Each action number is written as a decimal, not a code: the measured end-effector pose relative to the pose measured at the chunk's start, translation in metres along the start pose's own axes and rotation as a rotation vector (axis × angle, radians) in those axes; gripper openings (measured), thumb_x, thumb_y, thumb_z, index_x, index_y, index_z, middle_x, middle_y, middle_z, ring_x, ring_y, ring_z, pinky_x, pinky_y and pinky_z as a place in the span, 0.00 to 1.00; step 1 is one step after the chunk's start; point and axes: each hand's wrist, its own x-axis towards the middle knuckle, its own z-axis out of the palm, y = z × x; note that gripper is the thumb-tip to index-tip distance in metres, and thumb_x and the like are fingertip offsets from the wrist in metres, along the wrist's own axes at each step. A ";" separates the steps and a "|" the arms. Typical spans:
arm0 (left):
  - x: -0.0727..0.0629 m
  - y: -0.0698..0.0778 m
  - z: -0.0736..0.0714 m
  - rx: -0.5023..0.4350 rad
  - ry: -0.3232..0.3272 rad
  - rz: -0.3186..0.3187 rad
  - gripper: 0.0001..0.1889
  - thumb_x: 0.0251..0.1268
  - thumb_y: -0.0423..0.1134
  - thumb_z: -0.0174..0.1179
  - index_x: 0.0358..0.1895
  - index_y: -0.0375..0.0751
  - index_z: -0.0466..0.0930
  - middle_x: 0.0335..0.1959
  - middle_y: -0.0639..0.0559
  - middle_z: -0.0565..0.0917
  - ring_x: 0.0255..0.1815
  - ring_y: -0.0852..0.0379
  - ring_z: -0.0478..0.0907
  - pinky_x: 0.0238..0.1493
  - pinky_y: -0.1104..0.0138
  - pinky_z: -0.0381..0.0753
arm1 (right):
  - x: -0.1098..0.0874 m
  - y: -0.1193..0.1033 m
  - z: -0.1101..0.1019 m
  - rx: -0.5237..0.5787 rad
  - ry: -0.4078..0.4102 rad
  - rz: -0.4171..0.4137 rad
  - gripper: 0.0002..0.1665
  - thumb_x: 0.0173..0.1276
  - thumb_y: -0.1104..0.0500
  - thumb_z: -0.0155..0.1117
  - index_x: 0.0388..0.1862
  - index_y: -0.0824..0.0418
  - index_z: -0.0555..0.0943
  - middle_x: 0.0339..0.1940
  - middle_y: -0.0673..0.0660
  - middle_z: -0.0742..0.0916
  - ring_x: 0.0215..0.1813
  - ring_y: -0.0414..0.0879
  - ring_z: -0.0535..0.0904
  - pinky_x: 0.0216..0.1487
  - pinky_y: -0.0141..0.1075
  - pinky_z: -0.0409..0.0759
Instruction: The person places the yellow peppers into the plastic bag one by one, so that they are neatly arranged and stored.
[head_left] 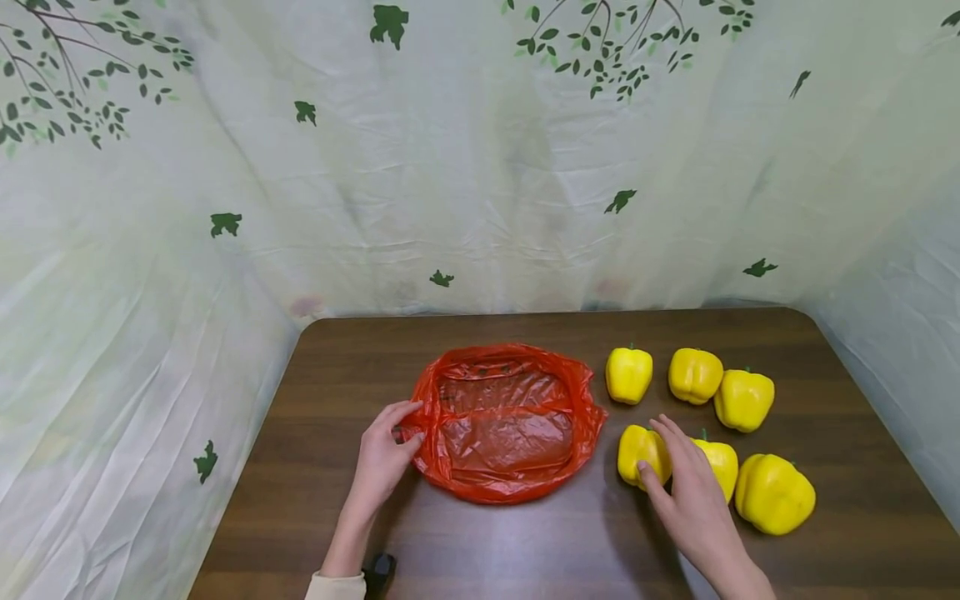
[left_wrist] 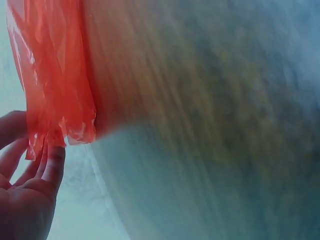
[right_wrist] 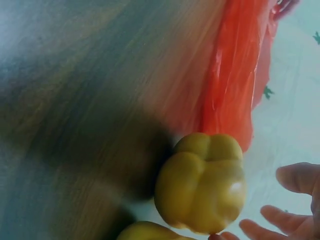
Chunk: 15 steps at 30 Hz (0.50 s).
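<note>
Head view: red plastic bag [head_left: 495, 492] near the middle of the brown wood-grain table [head_left: 487, 562], mouth spread wide in a rough oval, rim bunched and crinkled, film thin enough inside to let brown through, with dark print along the far inner wall. Pinched at its left edge between thumb and fingers of the left hand [head_left: 382, 454]. Seen from the wrists as upright, glossy, translucent walls with vertical creases and a ragged edge. To the bag's right, six yellow bell peppers, glossy, plump and deeply lobed, some with short green stems: three behind, three in front. Around the nearest bell pepper [head_left: 637, 450], right hand [head_left: 693, 492] with thumb and fingers spread, ungripped; cannot tell whether touching. Partly hidden behind that hand, another bell pepper [head_left: 720, 465]; just beside, a large bell pepper [head_left: 775, 494]. Beyond the table, leaf-printed fabric [head_left: 480, 192].
</note>
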 end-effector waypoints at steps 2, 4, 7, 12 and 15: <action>0.000 0.001 -0.001 -0.013 0.003 -0.013 0.23 0.58 0.23 0.64 0.58 0.39 0.81 0.59 0.45 0.77 0.57 0.47 0.75 0.50 0.53 0.81 | 0.001 -0.001 0.001 -0.004 -0.005 0.002 0.34 0.68 0.57 0.66 0.69 0.66 0.67 0.72 0.66 0.69 0.68 0.65 0.65 0.63 0.65 0.64; -0.001 0.001 -0.002 -0.018 0.005 -0.021 0.23 0.58 0.22 0.63 0.59 0.39 0.80 0.60 0.45 0.76 0.59 0.47 0.74 0.52 0.52 0.81 | 0.002 -0.001 0.001 -0.007 -0.006 0.001 0.34 0.68 0.58 0.66 0.69 0.67 0.67 0.71 0.67 0.70 0.68 0.65 0.65 0.63 0.64 0.65; -0.001 0.000 -0.004 -0.018 0.006 -0.014 0.23 0.59 0.21 0.62 0.59 0.39 0.80 0.60 0.44 0.76 0.60 0.46 0.73 0.54 0.51 0.79 | 0.004 -0.003 0.001 -0.011 -0.001 -0.005 0.34 0.66 0.60 0.67 0.68 0.67 0.68 0.69 0.67 0.71 0.68 0.65 0.66 0.63 0.64 0.65; -0.002 -0.001 -0.005 -0.022 0.014 -0.002 0.23 0.59 0.21 0.62 0.58 0.39 0.81 0.60 0.44 0.76 0.60 0.46 0.74 0.55 0.51 0.79 | 0.008 -0.003 0.003 -0.015 -0.024 -0.010 0.34 0.65 0.64 0.68 0.68 0.66 0.68 0.68 0.67 0.72 0.67 0.64 0.66 0.63 0.63 0.67; -0.003 0.000 -0.006 -0.030 0.015 -0.009 0.23 0.59 0.20 0.62 0.58 0.40 0.81 0.60 0.45 0.76 0.60 0.46 0.74 0.55 0.51 0.79 | 0.010 -0.001 0.004 -0.016 -0.045 0.007 0.35 0.64 0.66 0.68 0.69 0.66 0.68 0.69 0.68 0.71 0.67 0.65 0.66 0.63 0.64 0.66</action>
